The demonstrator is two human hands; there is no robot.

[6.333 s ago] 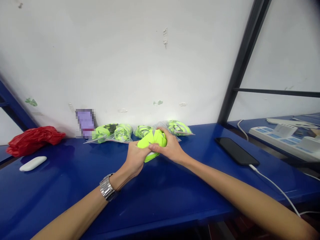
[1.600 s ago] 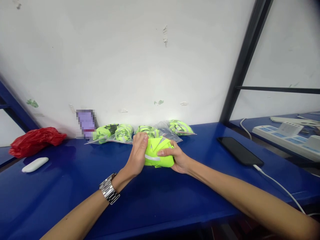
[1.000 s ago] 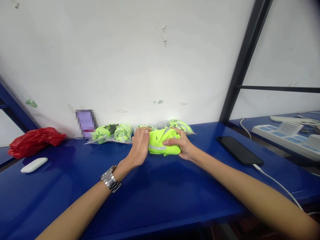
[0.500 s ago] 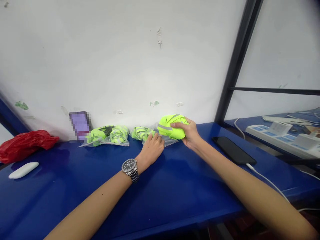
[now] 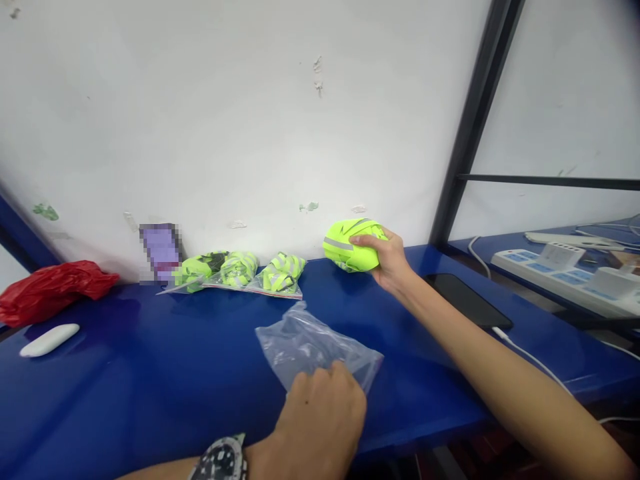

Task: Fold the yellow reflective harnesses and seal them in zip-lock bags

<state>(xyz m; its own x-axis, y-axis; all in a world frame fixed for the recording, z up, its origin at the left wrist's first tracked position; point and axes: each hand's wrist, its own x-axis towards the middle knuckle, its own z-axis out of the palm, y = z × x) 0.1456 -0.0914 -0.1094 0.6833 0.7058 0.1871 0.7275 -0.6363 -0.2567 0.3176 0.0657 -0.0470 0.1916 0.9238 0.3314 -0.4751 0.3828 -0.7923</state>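
My left hand [image 5: 323, 407], with a metal watch on the wrist, is closed on the near edge of a clear plastic bag [image 5: 320, 340] over the front of the table. The bag looks flat, with nothing inside it. Farther back, my right hand [image 5: 390, 257] grips a rolled neon-yellow bundle of fabric with grey reflective stripes [image 5: 353, 247], thumb on its near side. To the left of that bundle, along the wall, lie similar neon bundles in clear zip bags, one [image 5: 283, 273] by itself and others [image 5: 237, 270] beside it.
Red plastic bag [image 5: 55, 287] and a white oval case [image 5: 50, 340] lie at the left of the blue table [image 5: 165, 373]. A purple-screened, blurred item [image 5: 161, 250] leans on the wall. At right are a black phone [image 5: 467, 300] on a cable and a power strip [image 5: 565, 277].
My left hand has drawn the clear bag from beside the bagged bundles toward the table's front edge. My right hand, still gripping the neon bundle, has shifted slightly right and up.
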